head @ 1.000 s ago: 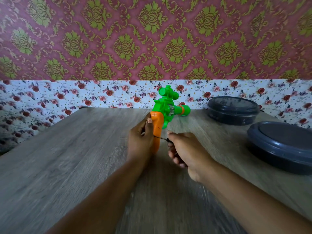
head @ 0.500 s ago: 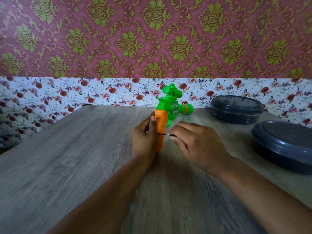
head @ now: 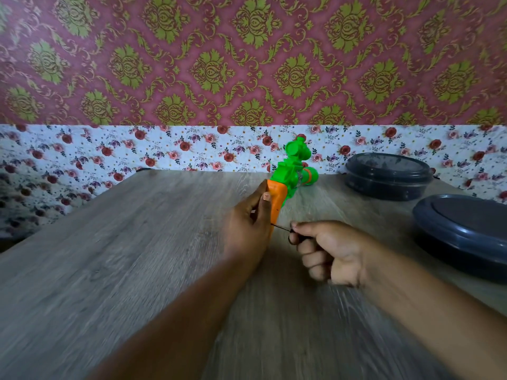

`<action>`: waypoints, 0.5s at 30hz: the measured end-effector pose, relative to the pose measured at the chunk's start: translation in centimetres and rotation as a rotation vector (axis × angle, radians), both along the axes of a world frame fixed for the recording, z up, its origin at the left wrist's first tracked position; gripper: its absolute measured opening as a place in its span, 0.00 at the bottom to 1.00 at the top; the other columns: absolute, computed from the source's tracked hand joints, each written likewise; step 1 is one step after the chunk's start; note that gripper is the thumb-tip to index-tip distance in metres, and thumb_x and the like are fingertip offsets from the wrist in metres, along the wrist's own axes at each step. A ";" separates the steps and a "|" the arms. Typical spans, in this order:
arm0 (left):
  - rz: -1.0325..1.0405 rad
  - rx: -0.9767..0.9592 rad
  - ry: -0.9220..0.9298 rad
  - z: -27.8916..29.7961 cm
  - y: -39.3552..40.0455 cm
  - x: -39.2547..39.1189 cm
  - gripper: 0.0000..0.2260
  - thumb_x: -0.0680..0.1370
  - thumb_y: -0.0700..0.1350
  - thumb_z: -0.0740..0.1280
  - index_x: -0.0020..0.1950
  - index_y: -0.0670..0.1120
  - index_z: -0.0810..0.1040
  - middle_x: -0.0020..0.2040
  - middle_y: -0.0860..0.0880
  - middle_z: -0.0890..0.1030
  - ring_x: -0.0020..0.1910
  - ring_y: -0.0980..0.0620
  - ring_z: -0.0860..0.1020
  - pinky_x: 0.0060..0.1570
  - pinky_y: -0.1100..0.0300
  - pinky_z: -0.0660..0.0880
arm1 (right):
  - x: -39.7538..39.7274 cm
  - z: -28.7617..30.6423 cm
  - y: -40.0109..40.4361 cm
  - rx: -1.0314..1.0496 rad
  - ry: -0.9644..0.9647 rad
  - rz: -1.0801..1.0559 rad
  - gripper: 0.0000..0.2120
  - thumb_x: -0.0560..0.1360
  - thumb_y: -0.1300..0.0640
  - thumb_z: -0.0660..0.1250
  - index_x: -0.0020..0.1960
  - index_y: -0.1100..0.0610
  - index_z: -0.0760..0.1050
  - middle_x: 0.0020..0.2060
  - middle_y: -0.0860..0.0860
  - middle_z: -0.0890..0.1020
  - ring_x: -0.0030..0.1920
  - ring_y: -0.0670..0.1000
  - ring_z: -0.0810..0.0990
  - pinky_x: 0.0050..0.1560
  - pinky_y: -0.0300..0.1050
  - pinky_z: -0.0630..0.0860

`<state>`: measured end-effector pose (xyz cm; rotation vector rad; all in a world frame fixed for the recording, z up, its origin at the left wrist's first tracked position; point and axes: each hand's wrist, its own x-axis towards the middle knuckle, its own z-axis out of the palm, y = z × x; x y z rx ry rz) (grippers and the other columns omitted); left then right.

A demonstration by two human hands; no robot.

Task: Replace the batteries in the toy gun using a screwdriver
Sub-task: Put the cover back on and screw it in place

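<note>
Both hands work: left (head: 248, 229) grips toy gun (head: 285, 185), right (head: 329, 250) grips screwdriver (head: 282, 227).

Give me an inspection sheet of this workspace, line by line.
Surface: grey wood-grain table.
Job's things: green and orange plastic toy gun; thin black screwdriver, tip at the orange grip.
Clutter: two dark grey round lidded containers.
Grippers: left hand holds the grip; right hand holds the screwdriver.
Cables: nothing seen.
Surroundings: floral and maroon damask wallpaper.
</note>
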<state>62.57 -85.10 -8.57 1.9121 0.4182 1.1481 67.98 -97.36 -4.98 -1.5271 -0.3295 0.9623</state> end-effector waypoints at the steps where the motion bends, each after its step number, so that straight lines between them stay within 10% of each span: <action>1: -0.002 0.003 0.001 0.0 0.0 0.0 0.21 0.77 0.56 0.57 0.64 0.49 0.78 0.37 0.57 0.77 0.33 0.68 0.72 0.31 0.73 0.65 | -0.1 0.1 -0.1 0.004 0.055 0.018 0.16 0.80 0.52 0.56 0.35 0.57 0.67 0.17 0.45 0.57 0.15 0.42 0.52 0.17 0.30 0.50; 6: 0.021 -0.078 -0.034 0.2 0.3 0.1 0.17 0.81 0.50 0.59 0.63 0.43 0.78 0.50 0.40 0.83 0.42 0.59 0.79 0.33 0.66 0.70 | -0.9 -0.5 0.1 0.054 -0.248 0.095 0.11 0.79 0.55 0.60 0.39 0.55 0.65 0.21 0.47 0.62 0.17 0.42 0.57 0.21 0.30 0.53; 12: -0.014 -0.139 -0.004 0.2 0.5 0.1 0.17 0.81 0.47 0.58 0.61 0.35 0.76 0.59 0.34 0.77 0.60 0.40 0.75 0.51 0.53 0.71 | 0.0 -1.0 -0.4 -0.125 -1.695 0.001 0.03 0.74 0.57 0.65 0.43 0.55 0.71 0.30 0.48 0.73 0.30 0.52 0.74 0.29 0.44 0.65; 15: -0.026 -0.176 -0.013 0.0 0.5 0.2 0.17 0.81 0.46 0.58 0.60 0.33 0.75 0.59 0.33 0.77 0.60 0.38 0.75 0.53 0.50 0.73 | 0.3 -0.5 -0.9 -0.132 -1.991 0.031 0.04 0.68 0.58 0.67 0.41 0.56 0.73 0.31 0.52 0.75 0.25 0.55 0.74 0.21 0.41 0.62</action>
